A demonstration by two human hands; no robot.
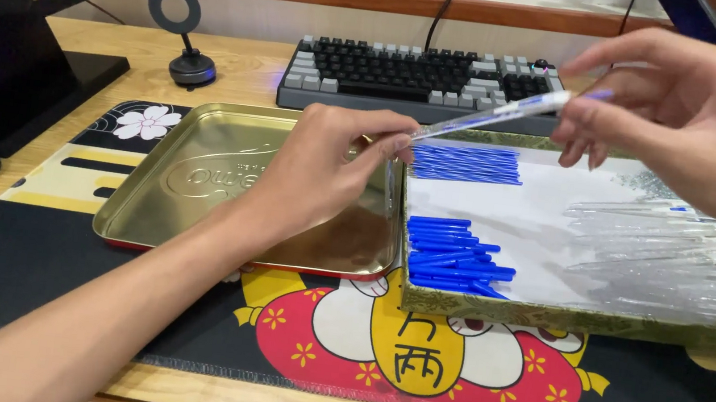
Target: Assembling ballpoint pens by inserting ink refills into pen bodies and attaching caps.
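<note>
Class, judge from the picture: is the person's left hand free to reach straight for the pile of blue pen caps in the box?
Probably not yet: the left hand pinches the tip of a clear pen that the right hand also holds. The blue pen caps lie close by, uncovered.

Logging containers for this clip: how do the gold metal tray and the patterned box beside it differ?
The gold metal tray has rounded corners and holds nothing, while the patterned box is square-cornered and holds blue pen caps, blue refills and clear pen barrels. The tray's floor is shiny embossed metal; the box's is plain white. The left hand hovers over the tray, the right hand over the box. Both are shallow and sit on the desk mat.
</note>
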